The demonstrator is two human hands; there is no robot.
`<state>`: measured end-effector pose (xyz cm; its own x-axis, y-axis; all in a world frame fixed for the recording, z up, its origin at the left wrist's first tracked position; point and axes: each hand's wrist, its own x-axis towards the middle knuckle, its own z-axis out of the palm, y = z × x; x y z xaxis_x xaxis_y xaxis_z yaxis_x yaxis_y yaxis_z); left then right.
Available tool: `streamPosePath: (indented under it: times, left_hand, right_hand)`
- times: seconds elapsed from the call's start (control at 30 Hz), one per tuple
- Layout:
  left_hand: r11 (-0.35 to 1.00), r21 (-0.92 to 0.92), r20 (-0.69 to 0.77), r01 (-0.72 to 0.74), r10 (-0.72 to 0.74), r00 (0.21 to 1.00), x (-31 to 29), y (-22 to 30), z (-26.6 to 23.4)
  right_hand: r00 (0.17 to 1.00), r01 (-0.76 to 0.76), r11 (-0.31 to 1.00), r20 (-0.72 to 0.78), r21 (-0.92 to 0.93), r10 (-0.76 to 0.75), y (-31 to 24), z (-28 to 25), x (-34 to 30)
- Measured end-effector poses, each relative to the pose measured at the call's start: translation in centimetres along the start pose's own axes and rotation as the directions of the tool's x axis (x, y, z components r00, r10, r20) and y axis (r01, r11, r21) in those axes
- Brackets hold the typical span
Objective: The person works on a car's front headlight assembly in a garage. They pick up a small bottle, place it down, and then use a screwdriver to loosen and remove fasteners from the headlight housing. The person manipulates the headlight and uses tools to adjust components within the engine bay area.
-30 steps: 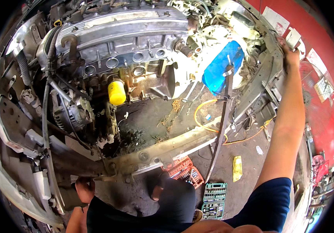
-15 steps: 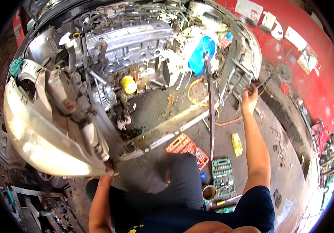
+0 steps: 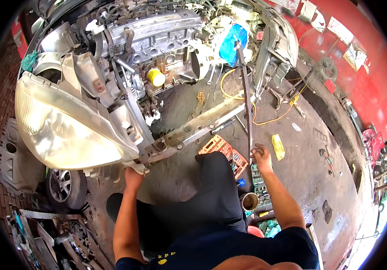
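My left hand (image 3: 133, 177) reaches up at the lower inner corner of a large clouded headlight (image 3: 72, 126), against the end of the frame crossmember (image 3: 193, 127). Its fingers are hidden under that corner, so I cannot tell whether they grip anything. My right hand (image 3: 262, 158) is over the floor just right of a long flat metal bar (image 3: 248, 103). Its fingers are bent but apart, with nothing seen in them. The bar slants down from a blue cloth (image 3: 233, 45). An orange socket set case (image 3: 220, 146) lies beside it, and a green socket case (image 3: 259, 180) lies below my right hand.
Ahead is an exposed engine (image 3: 157, 33) with a yellow oil filter (image 3: 156, 78). A yellow packet (image 3: 277, 147) and a tin can (image 3: 249, 201) are on my right. A fan (image 3: 326, 69) stands by the red wall. A wheel (image 3: 65, 186) and scrap parts lie left.
My right hand has come down and left from the far right headlight area to beside the metal bar. My left hand stays by the near headlight corner. The view has shifted.
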<state>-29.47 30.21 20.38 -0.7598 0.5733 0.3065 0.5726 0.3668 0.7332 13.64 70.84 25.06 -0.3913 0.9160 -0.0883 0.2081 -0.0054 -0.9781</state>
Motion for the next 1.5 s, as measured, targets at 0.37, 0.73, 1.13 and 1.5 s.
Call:
streamPosePath:
  times: [0.37, 0.73, 1.13, 1.5]
  left_hand:
    - [0.999, 0.04, 0.015, -0.005, 0.004, 1.0, -1.2, -2.6, 0.8]
    - [0.92, -0.384, -0.027, 0.075, -0.092, 0.995, -3.3, -4.1, 2.0]
    - [0.955, -0.288, -0.121, 0.076, -0.115, 0.986, -3.0, 1.6, 1.4]
    - [0.975, -0.196, -0.087, 0.105, -0.124, 0.988, -4.0, 0.7, 2.5]
  right_hand:
    - [0.964, 0.22, 0.959, 0.109, 0.181, -0.242, -6.4, 7.6, -1.6]
    - [0.827, 0.219, 0.925, 0.444, 0.31, -0.345, -9.3, 21.6, -5.9]
    - [0.771, 0.53, 0.848, 0.412, 0.005, -0.485, -0.9, 31.8, -8.3]
    - [0.718, 0.441, 0.897, 0.597, 0.008, -0.358, -2.0, 32.2, -10.4]
